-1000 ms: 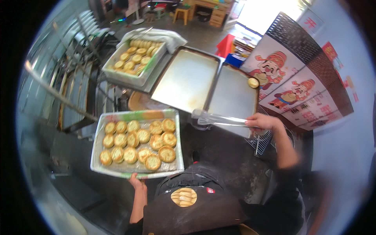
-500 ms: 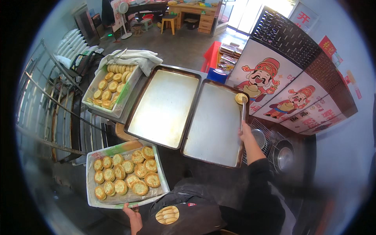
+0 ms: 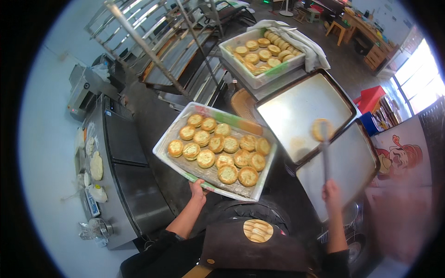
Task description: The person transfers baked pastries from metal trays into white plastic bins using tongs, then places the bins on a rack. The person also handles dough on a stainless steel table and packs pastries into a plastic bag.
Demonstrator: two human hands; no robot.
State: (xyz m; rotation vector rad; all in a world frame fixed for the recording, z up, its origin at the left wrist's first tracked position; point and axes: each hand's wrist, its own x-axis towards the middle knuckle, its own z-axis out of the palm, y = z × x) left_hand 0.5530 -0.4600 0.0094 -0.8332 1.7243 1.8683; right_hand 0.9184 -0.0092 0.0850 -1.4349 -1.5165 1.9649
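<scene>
My left hand [image 3: 197, 190] is closed on the near edge of a shallow white box [image 3: 227, 192] lined with paper. Inside the box, rows of round browned pastries [image 3: 231, 144] lie close together, and the box tilts a little. With my right hand [image 3: 331, 192] I hold metal tongs [image 3: 326, 160], slightly blurred. At their tip is a single round pastry [image 3: 321, 129], raised over the inner edges of two baking trays. Both the left baking tray [image 3: 296, 111] and the right baking tray [image 3: 345, 171] show bare metal.
Beyond the trays stands a second white box [image 3: 259, 81] of pastries, partly covered by a cloth [image 3: 303, 44]. A metal rack [image 3: 157, 60] rises at the far left. Along the left wall runs a steel counter [image 3: 121, 185] with dough and a scale.
My view has turned left. The tongs have lifted the pastry off the right tray's far corner and carried it left. My left hand keeps its hold on the box.
</scene>
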